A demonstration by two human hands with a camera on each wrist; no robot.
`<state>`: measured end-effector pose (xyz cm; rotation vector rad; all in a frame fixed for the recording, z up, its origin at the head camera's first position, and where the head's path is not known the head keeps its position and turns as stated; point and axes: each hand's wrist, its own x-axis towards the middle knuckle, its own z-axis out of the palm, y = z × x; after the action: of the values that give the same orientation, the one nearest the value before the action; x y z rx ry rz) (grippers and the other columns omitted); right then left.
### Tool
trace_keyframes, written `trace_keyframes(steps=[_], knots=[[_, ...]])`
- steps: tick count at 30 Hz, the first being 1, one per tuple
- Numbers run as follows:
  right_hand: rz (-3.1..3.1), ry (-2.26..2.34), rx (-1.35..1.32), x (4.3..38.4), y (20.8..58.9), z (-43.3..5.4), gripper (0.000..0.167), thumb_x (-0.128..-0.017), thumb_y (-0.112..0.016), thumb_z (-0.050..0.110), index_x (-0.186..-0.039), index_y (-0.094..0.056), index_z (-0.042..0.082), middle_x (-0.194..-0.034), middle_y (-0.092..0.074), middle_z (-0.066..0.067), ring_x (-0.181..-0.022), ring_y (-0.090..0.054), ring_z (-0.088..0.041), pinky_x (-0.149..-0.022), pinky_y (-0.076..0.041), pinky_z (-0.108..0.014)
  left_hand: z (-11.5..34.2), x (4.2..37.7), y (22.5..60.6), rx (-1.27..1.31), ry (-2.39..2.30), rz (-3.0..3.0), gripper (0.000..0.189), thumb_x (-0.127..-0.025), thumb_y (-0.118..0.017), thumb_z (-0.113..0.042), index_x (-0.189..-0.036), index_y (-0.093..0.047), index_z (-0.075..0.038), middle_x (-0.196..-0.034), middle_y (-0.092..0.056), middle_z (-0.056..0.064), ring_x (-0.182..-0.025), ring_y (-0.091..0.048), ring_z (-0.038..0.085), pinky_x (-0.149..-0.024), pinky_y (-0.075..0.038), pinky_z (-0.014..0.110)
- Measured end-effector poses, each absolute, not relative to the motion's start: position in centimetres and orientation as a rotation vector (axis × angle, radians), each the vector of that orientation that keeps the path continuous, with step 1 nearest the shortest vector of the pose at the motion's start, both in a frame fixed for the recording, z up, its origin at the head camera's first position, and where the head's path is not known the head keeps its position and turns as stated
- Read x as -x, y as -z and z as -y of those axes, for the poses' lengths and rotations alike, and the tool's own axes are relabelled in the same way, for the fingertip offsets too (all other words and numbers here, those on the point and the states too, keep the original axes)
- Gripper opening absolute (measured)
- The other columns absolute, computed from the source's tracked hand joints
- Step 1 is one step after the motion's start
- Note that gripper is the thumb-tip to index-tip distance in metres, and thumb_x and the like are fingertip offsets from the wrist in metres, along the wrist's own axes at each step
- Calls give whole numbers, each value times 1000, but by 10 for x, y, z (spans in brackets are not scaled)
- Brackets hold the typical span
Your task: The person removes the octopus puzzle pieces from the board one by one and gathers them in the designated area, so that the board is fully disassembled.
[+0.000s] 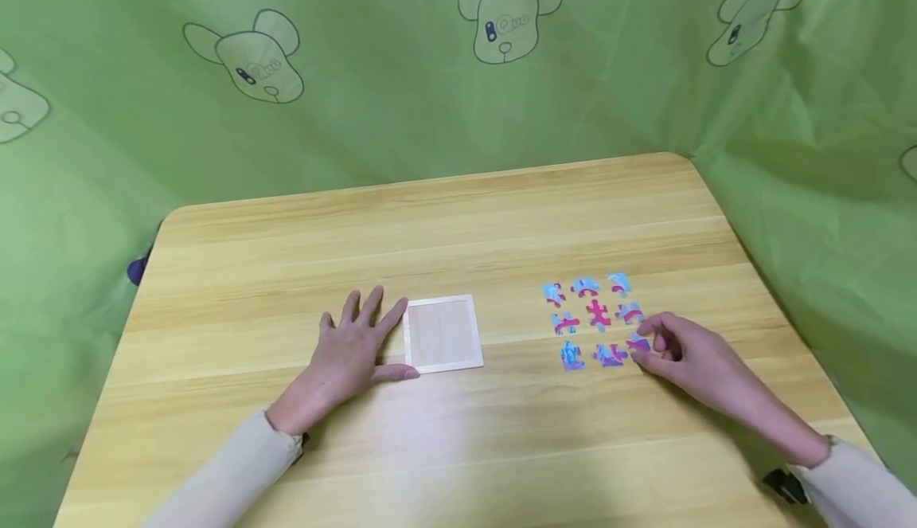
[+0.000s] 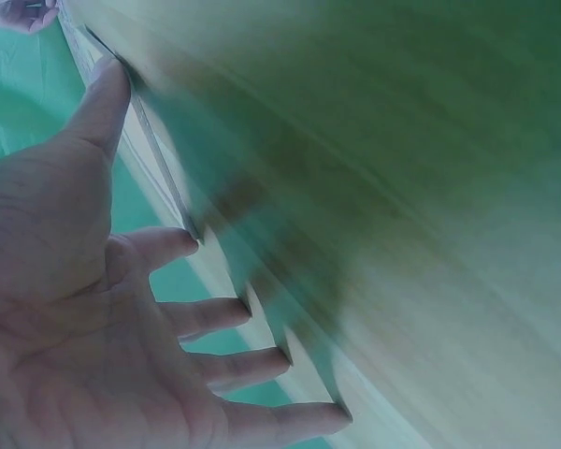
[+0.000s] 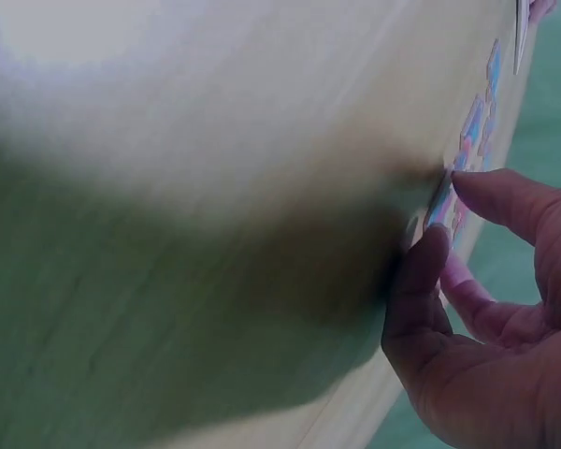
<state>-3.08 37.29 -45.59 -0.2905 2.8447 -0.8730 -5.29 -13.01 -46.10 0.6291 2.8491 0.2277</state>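
Note:
My left hand (image 1: 351, 353) lies with its fingers spread on the table, thumb and index finger touching the left side of a square, pale wooden puzzle frame (image 1: 476, 337). In the left wrist view the fingertips rest on the wood and the thumb is at the frame's edge. My right hand (image 1: 691, 353) pinches the near right-hand puzzle piece (image 1: 638, 343), blue and purple, between thumb and finger. That piece appears at table level, partly hidden by the fingers. Beside it several other jigsaw pieces lie apart in rows, among them a pink one (image 1: 598, 313).
The light wooden table (image 1: 444, 225) has rounded far corners. Green fabric (image 1: 401, 114) printed with animal heads hangs behind it and along both sides. Between the frame and the puzzle pieces is a stretch of bare tabletop.

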Motion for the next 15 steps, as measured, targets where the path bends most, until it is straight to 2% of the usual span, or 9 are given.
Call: trace_keyframes(steps=[4,8,12,15], knots=[[-2853,843,315,32,456,-374,22,-97,-86,20,-110,-71,10,-85,-57,4,-71,-50,-9,-62,-44,-27,129,53,461,-618,-237,-2846,107,-90,-71,-77,-173,-35,-20,-175,-27,26,-155,-27,60,-106,-34,87],[-2839,809,293,33,454,-374,19,-99,-84,22,-108,-71,11,-84,-56,3,-71,-49,-10,-62,-43,-28,128,53,461,-607,-235,-2836,108,-91,-71,-77,-174,-33,-20,-175,-26,26,-155,-26,59,-107,-33,87],[-2830,781,255,30,452,-375,19,-101,-81,22,-109,-70,8,-85,-57,3,-72,-50,-11,-64,-44,-28,128,53,460,-604,-264,-2820,112,-91,-70,-77,-175,-29,-15,-175,-25,27,-156,-25,59,-107,-31,87],[-2821,766,231,28,451,-377,25,-103,-78,23,-115,-69,3,-86,-58,2,-72,-49,-12,-63,-44,-28,132,52,459,-583,-358,-2818,114,-93,-71,-74,-175,-25,-10,-175,-24,28,-157,-22,58,-110,-29,86]])
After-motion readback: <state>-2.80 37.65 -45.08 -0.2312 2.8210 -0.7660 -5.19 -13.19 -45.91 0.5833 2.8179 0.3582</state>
